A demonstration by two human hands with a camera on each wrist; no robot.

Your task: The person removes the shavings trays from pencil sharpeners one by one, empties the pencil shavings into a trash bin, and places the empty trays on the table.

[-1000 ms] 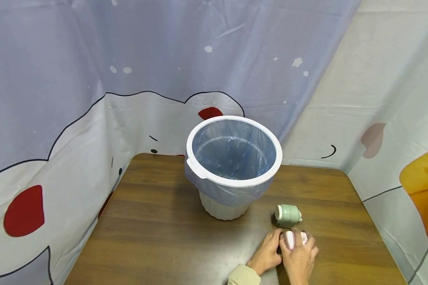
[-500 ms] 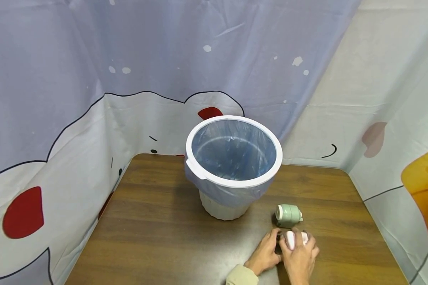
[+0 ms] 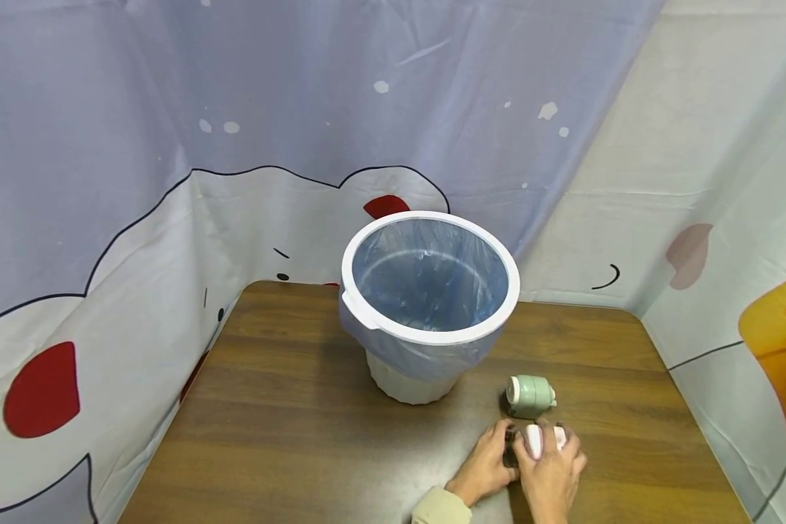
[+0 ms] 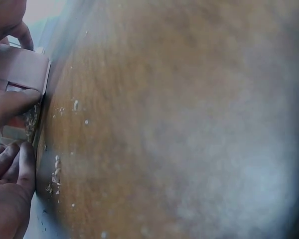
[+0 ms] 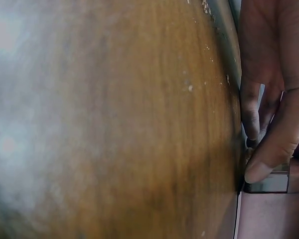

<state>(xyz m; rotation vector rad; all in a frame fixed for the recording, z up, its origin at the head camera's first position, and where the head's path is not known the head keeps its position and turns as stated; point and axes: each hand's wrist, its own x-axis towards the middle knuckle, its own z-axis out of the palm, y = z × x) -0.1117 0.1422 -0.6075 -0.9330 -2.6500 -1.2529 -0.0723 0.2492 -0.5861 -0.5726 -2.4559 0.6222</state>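
My right hand (image 3: 550,477) grips a small pale pink device (image 3: 533,441) from above at the table's lower right. Between its fingers, the rounded white-pink top shows. Joined to the device's left end is a clear compartment (image 4: 14,133), with bits of debris visible inside in the left wrist view. My left hand (image 3: 485,466) holds that compartment with bent fingers. A thumb (image 5: 259,172) lies across the clear window beside the pink body in the right wrist view. Just beyond both hands, a green cylindrical object with a white end (image 3: 529,393) lies on its side.
A white bin (image 3: 409,382) with a bluish plastic liner stands at the middle back of the wooden table (image 3: 268,422). Pale crumbs (image 4: 57,172) are scattered on the tabletop near the hands. Patterned fabric (image 3: 288,87) hangs behind and along the sides.
My left hand has shifted slightly to the left, and more of the dark-looking clear part now shows between the hands. The right hand has stayed nearly in place.
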